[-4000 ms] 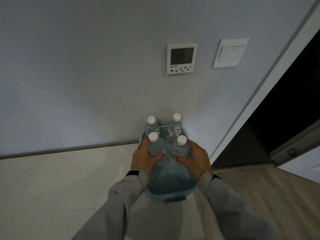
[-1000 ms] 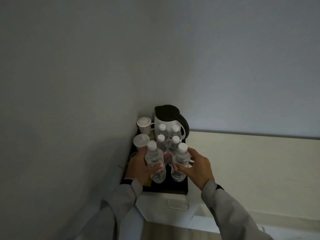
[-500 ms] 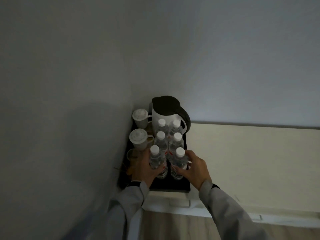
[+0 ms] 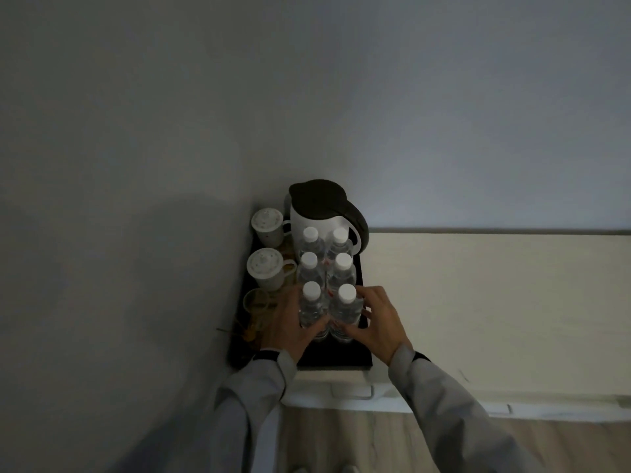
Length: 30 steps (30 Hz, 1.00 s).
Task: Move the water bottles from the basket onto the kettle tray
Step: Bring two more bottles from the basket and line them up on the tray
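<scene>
Several clear water bottles with white caps stand in two rows on the black kettle tray (image 4: 345, 356), in front of the white kettle (image 4: 317, 220) with its dark lid. My left hand (image 4: 290, 329) wraps the near left bottle (image 4: 311, 308). My right hand (image 4: 379, 322) is around the near right bottle (image 4: 345, 310), fingers spread and partly loosened. Both near bottles stand upright on the tray. The basket is out of view.
Two lidded white cups (image 4: 268, 227) (image 4: 266, 269) and a clear glass (image 4: 256, 302) line the tray's left side against the wall corner. The tray sits on a pale cabinet top (image 4: 478, 302) stretching right. Wooden floor (image 4: 341, 442) lies below.
Four seconds ago both hands held two bottles in the blue basket by a door. Since then the two bottles came down onto the tray's front, and my right fingers have spread.
</scene>
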Motion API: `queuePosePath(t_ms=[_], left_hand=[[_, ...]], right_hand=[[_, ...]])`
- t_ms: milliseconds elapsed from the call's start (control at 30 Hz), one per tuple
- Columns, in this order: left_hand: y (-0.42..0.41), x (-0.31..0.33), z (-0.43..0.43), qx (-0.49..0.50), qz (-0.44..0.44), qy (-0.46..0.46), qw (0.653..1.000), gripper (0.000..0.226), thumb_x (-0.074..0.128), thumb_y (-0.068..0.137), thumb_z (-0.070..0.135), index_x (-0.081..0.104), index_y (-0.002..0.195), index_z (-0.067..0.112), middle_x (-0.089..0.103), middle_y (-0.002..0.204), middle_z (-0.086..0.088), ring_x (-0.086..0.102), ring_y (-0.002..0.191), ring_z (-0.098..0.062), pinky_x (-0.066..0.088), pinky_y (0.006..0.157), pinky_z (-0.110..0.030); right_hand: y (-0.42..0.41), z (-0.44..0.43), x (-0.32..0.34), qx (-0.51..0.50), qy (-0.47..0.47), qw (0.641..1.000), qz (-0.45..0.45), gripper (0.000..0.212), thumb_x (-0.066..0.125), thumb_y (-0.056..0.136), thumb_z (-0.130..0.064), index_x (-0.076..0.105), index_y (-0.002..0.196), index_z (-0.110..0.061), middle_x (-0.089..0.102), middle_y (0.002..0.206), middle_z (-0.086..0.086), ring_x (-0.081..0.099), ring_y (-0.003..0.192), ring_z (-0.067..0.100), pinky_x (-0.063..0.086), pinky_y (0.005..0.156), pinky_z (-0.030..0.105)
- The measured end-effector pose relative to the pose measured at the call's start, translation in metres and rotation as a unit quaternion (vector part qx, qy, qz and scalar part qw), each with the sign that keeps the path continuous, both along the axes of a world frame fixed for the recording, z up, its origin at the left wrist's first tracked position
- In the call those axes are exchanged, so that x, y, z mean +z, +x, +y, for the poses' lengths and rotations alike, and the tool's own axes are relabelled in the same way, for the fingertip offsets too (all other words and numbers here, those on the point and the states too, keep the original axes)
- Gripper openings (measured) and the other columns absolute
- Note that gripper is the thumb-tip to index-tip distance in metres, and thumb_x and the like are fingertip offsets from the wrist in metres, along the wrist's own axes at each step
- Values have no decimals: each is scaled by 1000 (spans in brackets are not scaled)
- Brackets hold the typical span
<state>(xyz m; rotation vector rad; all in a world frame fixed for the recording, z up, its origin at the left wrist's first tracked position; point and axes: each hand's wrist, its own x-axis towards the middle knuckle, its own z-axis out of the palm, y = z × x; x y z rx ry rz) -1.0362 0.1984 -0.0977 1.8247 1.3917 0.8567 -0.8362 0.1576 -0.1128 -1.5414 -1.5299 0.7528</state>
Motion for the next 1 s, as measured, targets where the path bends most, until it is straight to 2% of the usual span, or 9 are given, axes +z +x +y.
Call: queuePosePath(t_ms=[100, 167, 233, 400, 500, 733, 867, 900, 1000], left_hand=[[-9, 6, 5, -43, -2, -30, 999, 54, 75, 73, 56, 47, 119, 53, 55, 120, 31, 54, 113, 6, 51, 96, -36], [-14, 9, 10, -53, -3, -35, 998, 49, 74, 79, 47, 50, 121, 47, 58, 125, 17, 56, 117, -6, 51, 99, -42], [-17, 13, 15, -69, -5, -26, 997, 44, 72, 85, 31, 55, 125, 33, 59, 126, 4, 57, 117, -17, 50, 100, -47], [-17, 27, 22, -130, 38, -10, 991, 38, 67, 90, 16, 58, 124, 5, 60, 124, -15, 56, 117, -28, 47, 99, -50], [-18, 29, 20, -130, 53, 0, 990, 37, 65, 90, 16, 57, 123, 3, 60, 125, -18, 56, 117, -30, 45, 100, -45], [-16, 33, 20, -80, 101, 11, 992, 31, 68, 88, 27, 53, 107, 7, 54, 113, -13, 53, 100, -26, 43, 83, -36], [-18, 34, 25, -131, 93, 6, 987, 39, 70, 87, 22, 58, 120, 6, 56, 117, -17, 53, 108, -29, 38, 88, -28], [-20, 34, 26, -150, 85, 3, 985, 41, 70, 87, 20, 59, 123, 4, 57, 118, -19, 53, 110, -30, 37, 90, -28], [-24, 32, 28, -144, 69, -15, 987, 40, 70, 85, 19, 61, 118, -2, 62, 114, -22, 57, 108, -34, 46, 94, -43]], right_hand=[[4, -5, 2, -1, -8, 1000, -18, 73, 76, 66, -57, 52, 128, -28, 46, 115, -8, 53, 101, 0, 56, 88, 26], [4, -5, 4, -3, -21, 999, -34, 72, 79, 67, -52, 51, 129, -28, 44, 115, -8, 54, 101, 5, 56, 86, 27], [3, -4, 8, -3, -32, 998, -46, 72, 81, 67, -46, 51, 129, -27, 44, 115, -5, 56, 102, 15, 56, 87, 33], [3, -5, 12, -7, -36, 998, -53, 71, 83, 67, -41, 52, 129, -24, 46, 116, -2, 57, 105, 21, 56, 87, 42], [3, -5, 13, -9, -45, 997, -70, 66, 84, 70, -31, 53, 128, -25, 47, 118, 1, 58, 106, 23, 56, 87, 45], [-2, -4, 14, -17, -46, 996, -79, 65, 83, 70, -27, 53, 128, -22, 48, 116, 5, 59, 106, 28, 56, 86, 47], [-1, -4, 16, -19, -44, 995, -91, 65, 83, 70, -25, 54, 127, -23, 49, 116, 5, 60, 105, 29, 57, 85, 47], [-1, -4, 16, -19, -44, 995, -92, 65, 83, 70, -24, 54, 128, -23, 49, 117, 5, 60, 105, 29, 57, 85, 46], [-1, -5, 16, -18, -43, 994, -95, 65, 83, 70, -23, 54, 128, -21, 48, 116, 5, 60, 105, 29, 56, 85, 47]])
